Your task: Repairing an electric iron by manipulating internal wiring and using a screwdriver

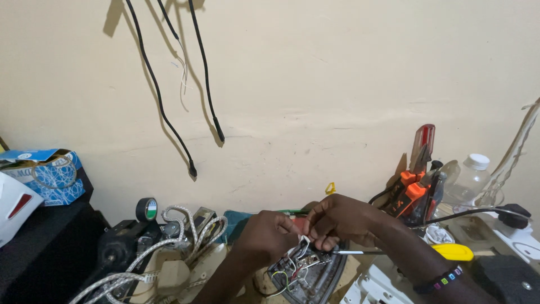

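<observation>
An opened clothes iron (306, 273) lies low in the middle, with its inner wiring of white, green and red strands exposed. My left hand (269, 232) and my right hand (341, 220) meet just above it, fingers pinched together on the white wires (299, 250) at the terminal block. Under my right hand a thin metal screwdriver shaft (360, 252) runs right to a yellow handle (453, 251); whether my fingers grip it is unclear. My right wrist wears a beaded bracelet (444, 278).
A braided power cord (185, 225) coils at the left beside a roll of black tape (147, 209). Orange-handled pliers and a red screwdriver (419, 180) stand at the right, near a clear bottle (471, 177) and white power strip (520, 236). Black cables (163, 112) hang on the wall.
</observation>
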